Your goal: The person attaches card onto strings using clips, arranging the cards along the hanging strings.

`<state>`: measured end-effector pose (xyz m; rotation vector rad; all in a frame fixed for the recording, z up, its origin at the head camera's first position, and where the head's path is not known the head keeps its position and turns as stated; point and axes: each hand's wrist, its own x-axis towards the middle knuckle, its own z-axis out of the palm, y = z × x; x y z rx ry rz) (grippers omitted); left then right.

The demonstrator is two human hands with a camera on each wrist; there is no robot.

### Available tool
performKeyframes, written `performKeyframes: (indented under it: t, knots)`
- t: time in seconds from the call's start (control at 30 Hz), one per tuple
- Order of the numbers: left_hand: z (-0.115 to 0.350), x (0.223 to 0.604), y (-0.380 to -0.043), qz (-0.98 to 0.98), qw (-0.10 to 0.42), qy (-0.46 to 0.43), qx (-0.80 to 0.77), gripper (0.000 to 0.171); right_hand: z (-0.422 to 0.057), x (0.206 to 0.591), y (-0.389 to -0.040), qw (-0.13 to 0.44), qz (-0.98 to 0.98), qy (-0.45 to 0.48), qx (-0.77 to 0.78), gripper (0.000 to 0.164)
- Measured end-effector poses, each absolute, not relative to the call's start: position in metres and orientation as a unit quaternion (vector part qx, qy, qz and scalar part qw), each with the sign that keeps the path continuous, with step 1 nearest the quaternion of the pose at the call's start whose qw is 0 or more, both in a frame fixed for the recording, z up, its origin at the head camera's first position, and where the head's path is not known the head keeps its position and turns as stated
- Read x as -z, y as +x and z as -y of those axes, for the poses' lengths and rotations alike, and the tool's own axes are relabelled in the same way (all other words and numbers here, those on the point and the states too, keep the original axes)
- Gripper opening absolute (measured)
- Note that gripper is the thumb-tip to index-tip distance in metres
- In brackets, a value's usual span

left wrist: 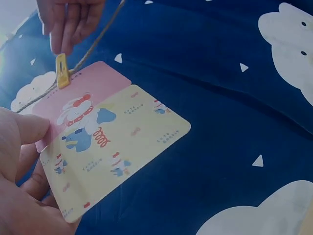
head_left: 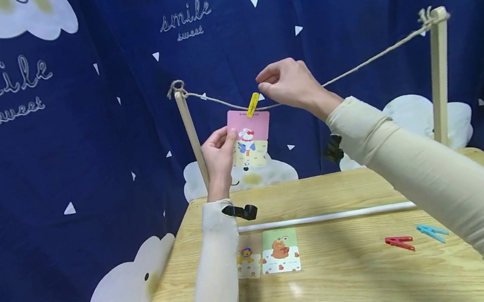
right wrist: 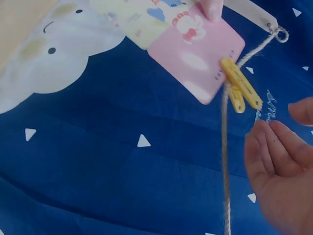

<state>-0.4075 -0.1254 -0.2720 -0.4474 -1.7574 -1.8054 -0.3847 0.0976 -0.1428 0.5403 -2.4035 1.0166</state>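
Observation:
A pink and yellow card (head_left: pixel 247 138) with a bunny picture hangs from the rope (head_left: pixel 365 63) under a yellow clothespin (head_left: pixel 253 104). My left hand (head_left: pixel 220 157) pinches the card's left edge, with the thumb (left wrist: pixel 32 128) on its front. In the right wrist view the clothespin's jaws grip the card's top edge together with the rope. Just beyond the pin's handles is my right hand (right wrist: pixel 281 161), its thumb and fingers apart and nothing between them.
Two wooden posts (head_left: pixel 440 78) hold up the rope. On the wooden table (head_left: pixel 343 284) lie a bear card (head_left: pixel 280 252), a lion card (head_left: pixel 248 260) partly behind my left sleeve, a white rod (head_left: pixel 331 216), a red clothespin (head_left: pixel 399 242) and a blue clothespin (head_left: pixel 433 232).

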Motion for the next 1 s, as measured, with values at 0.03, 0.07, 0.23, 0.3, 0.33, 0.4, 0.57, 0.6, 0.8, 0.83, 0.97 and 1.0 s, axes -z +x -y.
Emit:
performKeyframes:
  t: [0.03,0.07,0.23,0.3,0.33,0.4,0.57,0.6,0.8,0.83,0.97,1.0]
  knots:
    - [0.126,0.272,-0.407,0.658,0.286,-0.166,0.676,0.027,-0.099,0.143,-0.383,0.245,0.873,0.201,-0.370,0.038]
    - [0.126,0.272,-0.407,0.658,0.286,-0.165,0.677,0.027,-0.101,0.143,-0.381,0.252,0.871,0.204,-0.369,0.037]
    - [0.128,0.271,-0.405,0.657,0.296,-0.167,0.673,0.026,-0.111,0.145,-0.368,0.278,0.861,0.219,-0.367,0.035]
    - [0.129,0.270,-0.405,0.657,0.301,-0.173,0.669,0.025,-0.116,0.146,-0.362,0.285,0.856,0.222,-0.369,0.034]
    - [0.130,0.270,-0.404,0.658,0.304,-0.176,0.666,0.024,-0.118,0.147,-0.359,0.289,0.854,0.222,-0.371,0.034]
    - [0.131,0.270,-0.403,0.660,0.312,-0.180,0.659,0.024,-0.125,0.149,-0.352,0.297,0.852,0.220,-0.372,0.033]
    - [0.135,0.268,-0.395,0.680,0.346,-0.178,0.621,0.026,-0.141,0.159,-0.335,0.311,0.850,0.220,-0.362,0.031]
    - [0.136,0.268,-0.393,0.684,0.355,-0.177,0.612,0.026,-0.145,0.162,-0.331,0.313,0.851,0.222,-0.359,0.031]
    - [0.148,0.271,-0.379,0.717,0.372,-0.170,0.564,0.024,-0.171,0.193,-0.307,0.329,0.852,0.238,-0.329,0.028]
    - [0.150,0.274,-0.377,0.729,0.361,-0.171,0.556,0.023,-0.176,0.201,-0.303,0.330,0.854,0.241,-0.322,0.028]
    - [0.159,0.287,-0.369,0.789,0.296,-0.184,0.506,0.023,-0.197,0.236,-0.291,0.316,0.862,0.252,-0.306,0.028]
    - [0.162,0.291,-0.367,0.804,0.276,-0.189,0.491,0.024,-0.202,0.246,-0.290,0.312,0.864,0.255,-0.301,0.027]
